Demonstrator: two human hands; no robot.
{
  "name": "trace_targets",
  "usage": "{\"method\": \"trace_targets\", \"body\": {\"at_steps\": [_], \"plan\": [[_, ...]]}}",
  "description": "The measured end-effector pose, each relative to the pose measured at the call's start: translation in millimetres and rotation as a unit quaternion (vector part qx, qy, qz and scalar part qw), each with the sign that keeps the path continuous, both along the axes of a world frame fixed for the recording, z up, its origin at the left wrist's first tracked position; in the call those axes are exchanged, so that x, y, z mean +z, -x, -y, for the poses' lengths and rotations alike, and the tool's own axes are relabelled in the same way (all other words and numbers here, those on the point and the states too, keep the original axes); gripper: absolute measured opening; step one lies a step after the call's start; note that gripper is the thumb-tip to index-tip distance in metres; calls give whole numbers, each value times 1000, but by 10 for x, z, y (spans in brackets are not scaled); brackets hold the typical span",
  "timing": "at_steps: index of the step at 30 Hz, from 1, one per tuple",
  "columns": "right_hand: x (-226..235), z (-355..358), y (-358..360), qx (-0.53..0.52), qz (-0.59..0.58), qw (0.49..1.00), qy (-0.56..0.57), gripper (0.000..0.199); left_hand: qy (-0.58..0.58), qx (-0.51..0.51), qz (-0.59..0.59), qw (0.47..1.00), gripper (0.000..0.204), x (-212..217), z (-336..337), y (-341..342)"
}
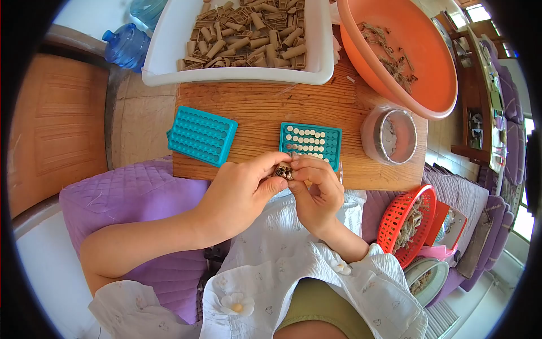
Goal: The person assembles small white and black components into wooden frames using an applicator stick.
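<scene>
Head view: left hand (237,183) and right hand (319,195) pinch small mottled piece (283,172).
Left forearm (158,237) slants across, right forearm (343,240) angles up-left.

The hands (240,183) partly cover the mottled piece (283,172); the upper edge crops the white tub (237,77) and orange basin (435,70).

Bright light, curved fisheye edges

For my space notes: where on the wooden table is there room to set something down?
Bare table lies between left teal tray and right teal tray; a narrower strip separates the latter from the clear tub. Crowded: far edge, with white bin, orange basin.
</scene>
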State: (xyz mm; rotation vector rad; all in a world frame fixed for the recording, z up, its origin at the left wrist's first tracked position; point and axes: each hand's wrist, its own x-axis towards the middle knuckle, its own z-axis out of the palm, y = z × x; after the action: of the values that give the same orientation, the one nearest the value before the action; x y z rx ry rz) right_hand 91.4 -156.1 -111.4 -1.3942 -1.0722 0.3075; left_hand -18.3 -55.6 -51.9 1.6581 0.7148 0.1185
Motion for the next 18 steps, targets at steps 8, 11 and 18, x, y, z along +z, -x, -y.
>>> {"method": "trace_targets", "body": {"at_steps": [8, 11, 18], "plan": [[113, 6, -212, 137, 17, 984, 112, 20, -63, -67, -56, 994, 18, 87, -44, 5], [251, -15, -376, 224, -52, 938, 258, 25, -70, -110, -66, 989, 15, 70, -32, 6], [540, -625, -785, 524, 161, 801, 239, 48, 27, -220, -36, 975, 20, 183, 55, 27]]}}
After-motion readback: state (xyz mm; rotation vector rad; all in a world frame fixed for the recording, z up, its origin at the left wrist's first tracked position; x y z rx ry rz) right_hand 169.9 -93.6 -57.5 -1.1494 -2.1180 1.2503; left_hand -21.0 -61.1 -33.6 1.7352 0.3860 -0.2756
